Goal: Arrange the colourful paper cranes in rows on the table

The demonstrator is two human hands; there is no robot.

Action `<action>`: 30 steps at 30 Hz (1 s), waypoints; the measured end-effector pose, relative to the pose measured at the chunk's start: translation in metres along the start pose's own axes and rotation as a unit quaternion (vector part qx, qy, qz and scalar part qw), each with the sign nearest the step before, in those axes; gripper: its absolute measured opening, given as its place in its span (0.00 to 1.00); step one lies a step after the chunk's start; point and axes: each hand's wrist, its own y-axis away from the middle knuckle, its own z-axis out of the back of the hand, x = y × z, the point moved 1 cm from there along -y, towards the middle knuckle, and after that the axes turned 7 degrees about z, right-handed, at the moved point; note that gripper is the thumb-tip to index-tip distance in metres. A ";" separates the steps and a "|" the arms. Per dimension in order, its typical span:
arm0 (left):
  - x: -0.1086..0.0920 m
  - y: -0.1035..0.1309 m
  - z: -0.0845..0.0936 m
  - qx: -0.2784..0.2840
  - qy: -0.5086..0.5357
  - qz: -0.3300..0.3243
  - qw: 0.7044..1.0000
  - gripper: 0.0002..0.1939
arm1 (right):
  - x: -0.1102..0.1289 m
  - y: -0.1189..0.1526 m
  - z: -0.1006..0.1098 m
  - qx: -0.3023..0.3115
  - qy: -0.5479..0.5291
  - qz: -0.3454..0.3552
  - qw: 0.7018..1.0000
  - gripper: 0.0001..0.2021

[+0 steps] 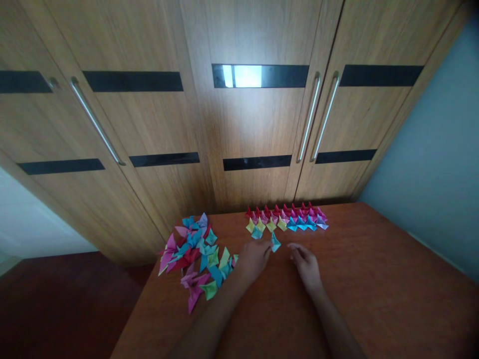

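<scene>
My left hand (254, 259) pinches a small teal origami piece (275, 243) by its left side, just in front of the rows. Beside it, my right hand (305, 264) is apart from the paper, its fingers curled in and no paper showing in them. Another teal origami piece (256, 233) stands behind my left hand. Rows of folded pieces line the back of the table: red ones (277, 210) farthest, pink ones (284, 216) before them, then yellow ones (261, 225) and blue ones (301, 223). A lilac piece (322, 223) stands at the right end.
A loose heap of mixed origami pieces (192, 240) lies on the left of the brown table (374, 289), partly behind my left forearm. Wooden cupboard doors (258, 119) with long metal handles (310, 117) rise right behind the table. A pale wall (426, 169) borders the right.
</scene>
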 end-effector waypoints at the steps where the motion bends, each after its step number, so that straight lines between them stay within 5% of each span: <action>1: 0.000 -0.007 -0.001 0.007 -0.019 0.006 1.000 0.12 | -0.003 -0.001 0.000 0.002 0.015 0.004 1.000 0.23; 9: 0.000 -0.041 -0.019 0.043 -0.095 0.034 0.994 0.13 | 0.000 0.002 -0.005 0.054 0.089 0.029 0.994 0.20; 30: -0.007 -0.046 -0.018 0.030 -0.117 0.054 0.991 0.13 | 0.003 0.002 -0.005 0.063 0.094 0.039 0.993 0.18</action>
